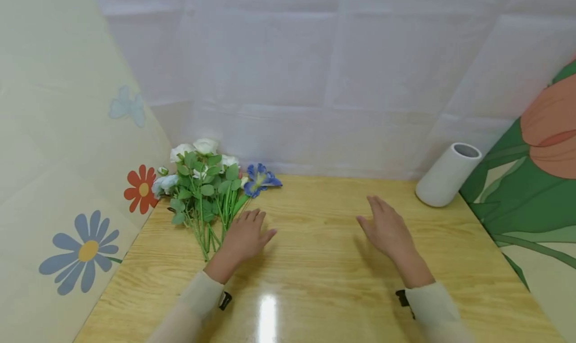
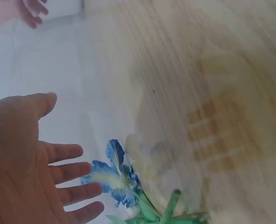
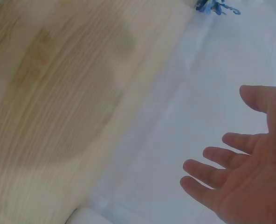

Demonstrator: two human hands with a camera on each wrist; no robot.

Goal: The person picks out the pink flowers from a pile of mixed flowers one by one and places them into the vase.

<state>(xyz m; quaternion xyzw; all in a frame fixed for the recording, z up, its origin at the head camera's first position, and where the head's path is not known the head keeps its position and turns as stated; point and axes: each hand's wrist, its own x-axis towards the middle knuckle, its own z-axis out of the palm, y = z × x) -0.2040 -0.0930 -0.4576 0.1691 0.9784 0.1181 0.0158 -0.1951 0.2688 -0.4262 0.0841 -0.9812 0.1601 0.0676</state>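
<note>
A bunch of artificial flowers (image 1: pixel 202 185) lies at the table's back left, its green stems pointing toward the front. White roses (image 1: pixel 206 146), a pale blue bloom (image 1: pixel 165 183) and a blue iris (image 1: pixel 259 180) show among the leaves. Over the stem ends hovers my left hand (image 1: pixel 245 235), fingers spread and holding nothing; in the left wrist view the iris (image 2: pixel 114 175) appears just past the fingertips. My right hand (image 1: pixel 388 229), fingers extended and holding nothing, hangs above the table's right half. The white vase (image 1: pixel 445 175) leans at the back right, beyond that hand.
The wooden table (image 1: pixel 310 243) meets a white cloth backdrop (image 1: pixel 279 83) at its back edge. Printed panels with flowers flank it on both sides, the left one with a blue daisy (image 1: pixel 87 251). A bright reflection shines near the front.
</note>
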